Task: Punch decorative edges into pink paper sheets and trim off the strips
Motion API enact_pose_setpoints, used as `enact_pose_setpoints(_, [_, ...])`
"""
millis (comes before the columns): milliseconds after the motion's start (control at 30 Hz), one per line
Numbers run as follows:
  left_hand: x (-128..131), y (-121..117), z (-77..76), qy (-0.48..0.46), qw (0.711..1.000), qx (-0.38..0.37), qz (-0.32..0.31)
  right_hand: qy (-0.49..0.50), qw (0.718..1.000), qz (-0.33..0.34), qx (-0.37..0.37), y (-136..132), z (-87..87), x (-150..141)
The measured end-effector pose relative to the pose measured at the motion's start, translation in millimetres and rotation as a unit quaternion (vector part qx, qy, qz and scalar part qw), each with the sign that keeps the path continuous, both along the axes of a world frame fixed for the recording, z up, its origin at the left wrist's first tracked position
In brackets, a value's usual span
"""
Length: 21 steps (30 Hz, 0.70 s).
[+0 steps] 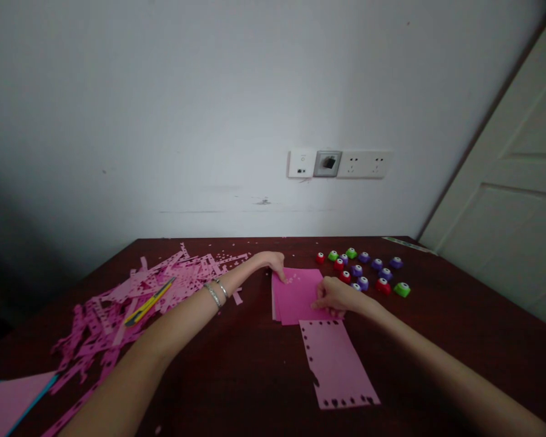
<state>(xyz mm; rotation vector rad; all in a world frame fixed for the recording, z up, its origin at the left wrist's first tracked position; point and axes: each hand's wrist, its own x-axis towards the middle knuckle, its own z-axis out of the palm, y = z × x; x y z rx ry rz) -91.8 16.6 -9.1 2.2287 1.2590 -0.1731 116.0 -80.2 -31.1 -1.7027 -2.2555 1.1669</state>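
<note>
My left hand [273,261] is at the upper left corner of a small stack of pink paper [299,303]. Its thumb presses on top, with the fingers bent round the far edge. At the stack's right edge, my right hand [334,296] has its fingers closed on the paper. Tiny pale paper bits [293,279] lie on the top sheet near my left thumb. Just below the stack is a paler pink sheet [339,364] with punched holes along its top, left and bottom edges. Several red, green and purple craft punches [363,283] stand beyond my right hand.
A heap of punched pink paper strips [118,303] covers the left of the dark table [236,376], with a yellow utility knife [150,301] on top. Pink and blue sheets [16,400] lie at the near left corner. A wall with sockets [361,164] bounds the back.
</note>
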Motion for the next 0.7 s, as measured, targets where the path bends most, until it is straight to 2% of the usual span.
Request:
enact_pose_setpoints(167, [-7.6,-3.1,-1.7,-0.063,0.998,-0.006,0.013,0.007,1.000,0.001,-0.005,0.0,0.3,-0.6])
enact_pose_setpoints(300, [-16.0,-11.7,-4.2,-0.133,0.990,-0.008,0.039,0.006,0.999,0.027,0.035,5.5,-0.9,4.5])
enact_pose_setpoints(400, [-25.8,-17.3,-3.5,-0.225,0.972,-0.016,0.060,-0.007,0.989,0.004,0.145,15.1,5.2,10.4])
enact_pose_setpoints(500, [-40.8,-22.3,2.8,-0.306,0.948,-0.022,0.083,0.019,0.945,-0.083,0.315,25.0,17.2,12.9])
enact_pose_setpoints(567, [-52.9,-26.5,9.6,-0.346,0.933,-0.020,0.102,0.064,0.921,-0.111,0.367,29.4,27.3,9.2])
enact_pose_setpoints(633, [-66.3,-32.0,17.0,-0.378,0.918,-0.019,0.119,0.115,0.938,-0.061,0.322,32.4,38.9,-0.4])
enact_pose_setpoints(700, [-81.4,-38.5,23.9,-0.406,0.903,-0.013,0.138,0.149,0.963,0.047,0.219,35.7,52.3,-16.1])
